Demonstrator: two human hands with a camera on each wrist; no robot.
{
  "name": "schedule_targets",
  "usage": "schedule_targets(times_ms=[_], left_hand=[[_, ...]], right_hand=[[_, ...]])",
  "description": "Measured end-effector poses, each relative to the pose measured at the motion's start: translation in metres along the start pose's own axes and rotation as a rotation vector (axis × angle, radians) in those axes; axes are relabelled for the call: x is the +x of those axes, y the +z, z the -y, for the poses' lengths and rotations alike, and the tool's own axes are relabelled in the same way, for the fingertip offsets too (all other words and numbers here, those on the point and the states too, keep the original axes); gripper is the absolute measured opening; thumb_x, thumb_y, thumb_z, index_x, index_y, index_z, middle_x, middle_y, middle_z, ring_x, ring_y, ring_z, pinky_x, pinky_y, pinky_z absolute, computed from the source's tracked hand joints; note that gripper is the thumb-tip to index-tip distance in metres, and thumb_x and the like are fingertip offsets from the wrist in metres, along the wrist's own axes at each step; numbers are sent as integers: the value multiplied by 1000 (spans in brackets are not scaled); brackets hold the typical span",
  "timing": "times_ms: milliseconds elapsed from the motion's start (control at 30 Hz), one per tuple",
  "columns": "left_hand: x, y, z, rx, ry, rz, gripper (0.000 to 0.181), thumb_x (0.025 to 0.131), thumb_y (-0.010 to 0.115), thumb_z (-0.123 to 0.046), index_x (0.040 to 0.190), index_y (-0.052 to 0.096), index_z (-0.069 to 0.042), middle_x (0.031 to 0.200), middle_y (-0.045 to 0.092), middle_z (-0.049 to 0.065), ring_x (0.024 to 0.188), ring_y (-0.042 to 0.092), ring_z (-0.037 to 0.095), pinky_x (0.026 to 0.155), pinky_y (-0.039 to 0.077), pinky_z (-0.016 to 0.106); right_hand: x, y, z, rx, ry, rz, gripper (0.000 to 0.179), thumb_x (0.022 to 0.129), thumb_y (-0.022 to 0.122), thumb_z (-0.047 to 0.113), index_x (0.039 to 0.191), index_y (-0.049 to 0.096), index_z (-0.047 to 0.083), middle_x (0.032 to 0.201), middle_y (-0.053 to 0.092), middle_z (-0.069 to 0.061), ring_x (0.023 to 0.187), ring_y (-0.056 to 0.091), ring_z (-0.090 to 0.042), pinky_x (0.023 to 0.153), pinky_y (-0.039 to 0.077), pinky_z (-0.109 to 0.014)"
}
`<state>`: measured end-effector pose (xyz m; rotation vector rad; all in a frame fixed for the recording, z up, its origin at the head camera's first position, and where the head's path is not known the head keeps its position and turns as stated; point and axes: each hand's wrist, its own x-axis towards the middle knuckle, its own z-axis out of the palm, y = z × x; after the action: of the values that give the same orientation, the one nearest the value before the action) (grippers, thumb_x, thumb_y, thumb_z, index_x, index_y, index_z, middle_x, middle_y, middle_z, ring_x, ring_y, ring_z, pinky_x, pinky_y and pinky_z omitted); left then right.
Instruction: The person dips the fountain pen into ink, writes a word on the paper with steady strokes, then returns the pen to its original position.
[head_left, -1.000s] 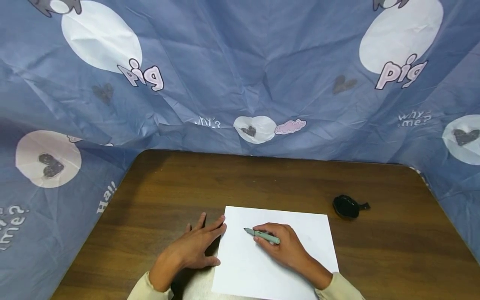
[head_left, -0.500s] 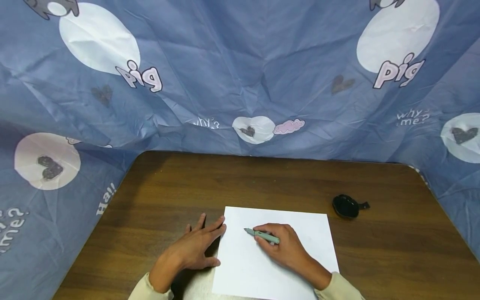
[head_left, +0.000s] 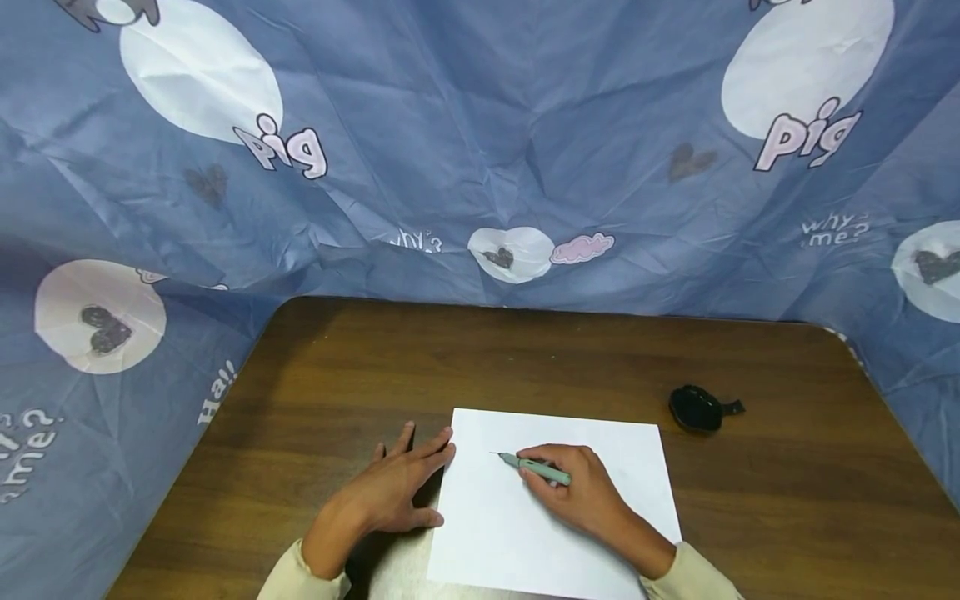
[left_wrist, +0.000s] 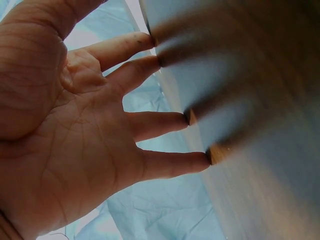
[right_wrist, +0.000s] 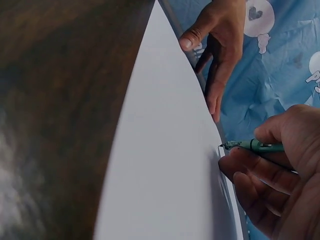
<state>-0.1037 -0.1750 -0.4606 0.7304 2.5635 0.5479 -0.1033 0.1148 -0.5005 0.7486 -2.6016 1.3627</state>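
A white sheet of paper [head_left: 487, 533] lies on the table in the head view. My right hand [head_left: 588, 492] pinches a green pen [head_left: 547, 471], its nib on the paper at the right end of a short dark line [head_left: 494, 452]. The right wrist view shows the pen [right_wrist: 257, 145] between thumb and fingers, with the nib at the sheet. My left hand [head_left: 390, 492] rests with spread fingers at the sheet's left edge, thumb and fingertips on the border. In the left wrist view its fingers [left_wrist: 172, 164] are straight, tips down on the tabletop.
A small black pan-shaped dish [head_left: 696, 408] with a short handle stands on the brown wooden table [head_left: 375, 358], right of the sheet and further back. Behind the table hangs a blue printed cloth [head_left: 420, 150].
The pen in my right hand has moved a little to the right across the paper, and a short dark line now shows behind its nib. My left hand has stayed in place.
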Motion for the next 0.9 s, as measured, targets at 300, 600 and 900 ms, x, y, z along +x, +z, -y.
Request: schedule_targets(times_ms=[300, 600, 900], left_hand=[[2, 0, -2, 6, 3, 1, 85, 84, 81, -36, 154, 39, -11, 164, 23, 5, 145, 9, 54, 98, 19, 81], [0, 1, -2, 20, -12, -12, 86, 83, 81, -37, 154, 40, -12, 164, 25, 4, 145, 11, 53, 99, 19, 81], [0, 1, -4, 19, -16, -24, 86, 82, 82, -37, 153, 41, -12, 164, 26, 4, 145, 12, 53, 100, 19, 80]], right_hand=[[0, -3, 2, 21, 36, 12, 15, 86, 77, 9, 101, 79, 7, 88, 75, 4, 61, 53, 1, 63, 51, -23], [0, -4, 3, 58, 64, 24, 13, 87, 76, 8, 100, 78, 5, 86, 75, 3, 57, 50, 2, 61, 51, -23], [-3, -9, -1, 95, 97, 22, 13, 88, 76, 9, 101, 78, 5, 92, 76, -1, 63, 56, -2, 63, 52, -25]])
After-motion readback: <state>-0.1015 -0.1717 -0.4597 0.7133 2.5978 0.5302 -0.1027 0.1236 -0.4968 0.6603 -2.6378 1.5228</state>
